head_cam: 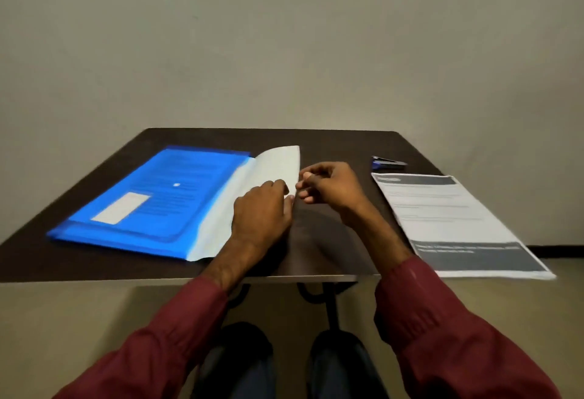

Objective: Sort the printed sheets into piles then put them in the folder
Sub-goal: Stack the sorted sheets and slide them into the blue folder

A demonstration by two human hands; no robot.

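Note:
A blue plastic folder (pixel 158 196) lies flat on the left half of the dark table (pixel 331 240). A pile of white sheets (pixel 275 164) sticks out of its right side, the top sheet curling upward. My left hand (pixel 262 212) rests on this pile and holds its right edge. My right hand (pixel 331 187) hovers just right of that edge with curled fingers, the fingertips close to the paper; whether they pinch it is unclear. A second pile of printed sheets (pixel 452 221) with dark bands lies on the table's right side, overhanging the front edge.
A blue and black stapler (pixel 388 163) sits behind the right pile. A plain wall rises behind the table. The table's front edge runs near my sleeves, with my knees and the table's leg below it.

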